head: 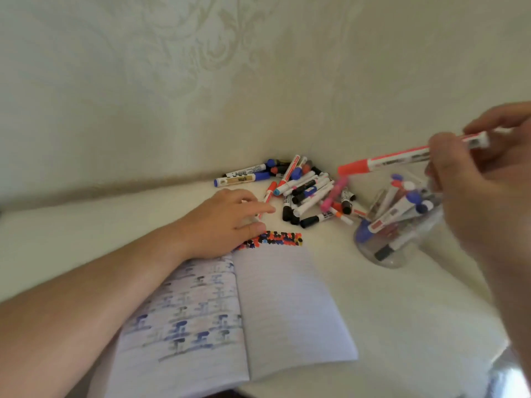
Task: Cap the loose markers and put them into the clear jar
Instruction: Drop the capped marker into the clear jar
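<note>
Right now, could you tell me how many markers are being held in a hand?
1: an orange marker gripped in the right hand above the clear jar. The left hand may hide another beneath its fingers.

Right hand (485, 179) holds a red marker (402, 158) above the jar (393, 225) — left hand (227, 222) flat.

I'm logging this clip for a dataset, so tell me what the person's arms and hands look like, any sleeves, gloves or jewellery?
Both arms are bare: no sleeve shows on the left forearm, nor on the right wrist. The left hand has no glove, ring or watch showing. The right hand is blurred, but looks ungloved too; any ring there is too blurred to tell.
</note>
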A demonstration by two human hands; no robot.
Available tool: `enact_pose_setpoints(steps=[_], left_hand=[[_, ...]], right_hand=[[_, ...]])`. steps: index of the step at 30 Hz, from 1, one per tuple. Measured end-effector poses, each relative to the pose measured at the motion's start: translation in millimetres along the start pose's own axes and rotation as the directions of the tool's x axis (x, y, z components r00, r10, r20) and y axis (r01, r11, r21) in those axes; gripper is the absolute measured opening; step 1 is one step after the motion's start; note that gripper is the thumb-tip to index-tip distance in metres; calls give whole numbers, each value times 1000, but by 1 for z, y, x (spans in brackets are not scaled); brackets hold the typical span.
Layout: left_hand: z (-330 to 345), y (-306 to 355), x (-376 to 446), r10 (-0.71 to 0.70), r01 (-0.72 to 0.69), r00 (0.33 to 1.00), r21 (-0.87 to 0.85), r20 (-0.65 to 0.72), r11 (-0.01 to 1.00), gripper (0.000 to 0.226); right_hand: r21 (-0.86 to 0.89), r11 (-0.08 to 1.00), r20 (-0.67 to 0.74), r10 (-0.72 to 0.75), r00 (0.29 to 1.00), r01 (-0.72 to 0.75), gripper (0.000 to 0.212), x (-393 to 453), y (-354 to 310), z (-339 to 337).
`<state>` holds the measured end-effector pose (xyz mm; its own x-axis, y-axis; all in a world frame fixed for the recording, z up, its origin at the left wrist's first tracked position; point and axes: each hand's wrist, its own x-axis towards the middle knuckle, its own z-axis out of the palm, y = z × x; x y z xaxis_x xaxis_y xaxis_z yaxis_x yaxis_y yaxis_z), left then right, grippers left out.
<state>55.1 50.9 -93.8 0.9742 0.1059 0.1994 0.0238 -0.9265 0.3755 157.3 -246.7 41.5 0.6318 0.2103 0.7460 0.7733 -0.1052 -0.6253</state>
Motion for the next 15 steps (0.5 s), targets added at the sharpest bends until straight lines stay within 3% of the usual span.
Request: enact_pose_setpoints(steps=[2,3,4,7,8,10,15], left_hand=[[5,-3,-1,-50,42,997,126,64,991,61],[6,-2,0,-55,45,996,151,68,988,66],[6,-1,1,-60,50,997,149,57,987,67],[2,6,0,-98,106,993,110,-69,988,48],[1,8,-2,-124,137,985,103,-123,985,35],[0,11,-5,-199,213,962,58,-189,975,11],[-2,8,-8,-311,302,921,-76,-237,950,6]], right_hand=[[14,998,-90,59,994,-58,72,19,12,-41],[-4,999,-153,47,987,-48,81,26,16,-59],[-14,999,-200,40,979,-43,77,30,19,-72],[-82,997,-190,-4,982,-12,14,37,18,-80],[-127,992,-161,-17,987,-3,7,38,18,-77],[-191,982,-108,-10,994,-11,8,39,20,-72],[-489,871,198,164,966,-48,13,52,37,-60]])
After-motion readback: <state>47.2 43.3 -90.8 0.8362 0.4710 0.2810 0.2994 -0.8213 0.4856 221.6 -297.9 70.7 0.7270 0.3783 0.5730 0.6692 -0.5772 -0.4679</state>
